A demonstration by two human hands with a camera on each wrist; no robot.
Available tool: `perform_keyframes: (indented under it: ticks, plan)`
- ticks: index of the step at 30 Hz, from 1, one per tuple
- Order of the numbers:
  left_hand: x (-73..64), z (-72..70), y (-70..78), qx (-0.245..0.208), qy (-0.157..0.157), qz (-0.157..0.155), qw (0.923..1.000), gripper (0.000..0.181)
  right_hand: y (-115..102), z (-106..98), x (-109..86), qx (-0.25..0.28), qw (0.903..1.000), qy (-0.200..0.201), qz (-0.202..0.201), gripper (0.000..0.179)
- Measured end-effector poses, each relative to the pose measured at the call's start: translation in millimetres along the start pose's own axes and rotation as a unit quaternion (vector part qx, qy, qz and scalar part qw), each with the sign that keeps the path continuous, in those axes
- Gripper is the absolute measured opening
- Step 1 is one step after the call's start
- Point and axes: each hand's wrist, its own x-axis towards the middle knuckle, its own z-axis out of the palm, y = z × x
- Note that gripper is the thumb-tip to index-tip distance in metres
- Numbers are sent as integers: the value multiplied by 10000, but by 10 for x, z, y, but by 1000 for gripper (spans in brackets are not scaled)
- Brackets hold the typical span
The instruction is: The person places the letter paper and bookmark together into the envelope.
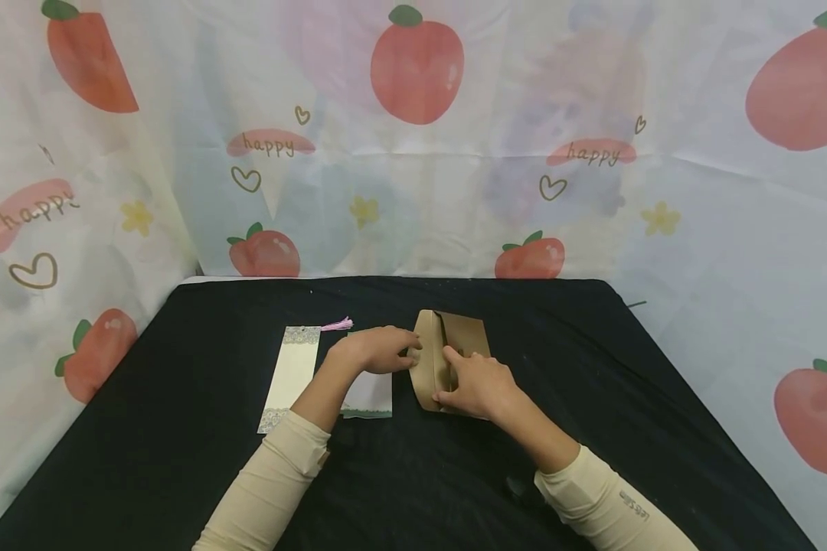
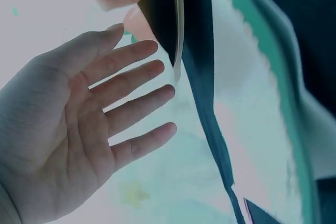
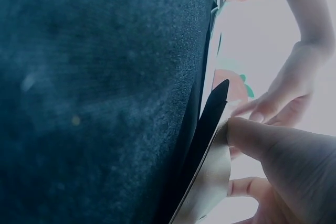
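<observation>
A brown paper envelope [image 1: 465,329] lies on the black cloth, its flap [image 1: 423,348] folded out to the left. My right hand [image 1: 481,385] holds the envelope near the opening, thumb at its near edge and bent forefinger on its face; the other fingertips are partly hidden. My left hand [image 1: 380,349] hovers at the flap's left edge, fingers spread and slightly bent in the left wrist view, palm bare. Beneath that hand lies a white card [image 1: 372,394] with a green border, partly covered. Left of it is a cream bookmark [image 1: 296,367] with lacy ends and a pink tassel [image 1: 338,324].
Black cloth [image 1: 593,367] covers the table, with its far edge against a white fabric backdrop [image 1: 427,191] printed with red fruit, hearts and "happy". The left forearm in its cream sleeve [image 1: 269,482] passes over the bookmark's right side.
</observation>
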Motion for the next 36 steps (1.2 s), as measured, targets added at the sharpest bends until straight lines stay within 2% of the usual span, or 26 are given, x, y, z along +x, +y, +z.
perform_keyframes:
  ticks: [3, 5, 9, 13, 17, 20, 24, 36]
  plan:
    - [-42, -40, -42, -131, 90, -131, 9998, 42, 3, 8, -4, -1, 10000, -14, 38, 83]
    - [-71, -59, -77, -217, 152, -327, 9991, 42, 4, 11, -4, 3, 10000, -11, 62, 83]
    - [-139, -71, -152, -358, 204, -1106, 9930, 43, 4, 14, -10, 25, 10000, 49, 80, 82]
    - [-203, -56, -224, -499, -116, -1940, 9797, 49, 5, 18, -24, 29, 9999, 109, 76, 81]
    - [-242, -43, -271, -833, -479, -2363, 9669, 57, 13, 27, -35, 0, 9999, 139, 62, 79]
    - [-246, -45, -291, -877, -584, -2458, 9636, 60, 20, 34, -39, -31, 9999, 149, 28, 77]
    - [-235, -52, -300, -767, -646, -2446, 9644, 60, 25, 36, -47, -49, 9999, 160, 1, 75]
    - [-255, -1, -382, -787, -481, -2403, 9663, 62, -24, 37, -55, -57, 9998, 197, -39, 72]
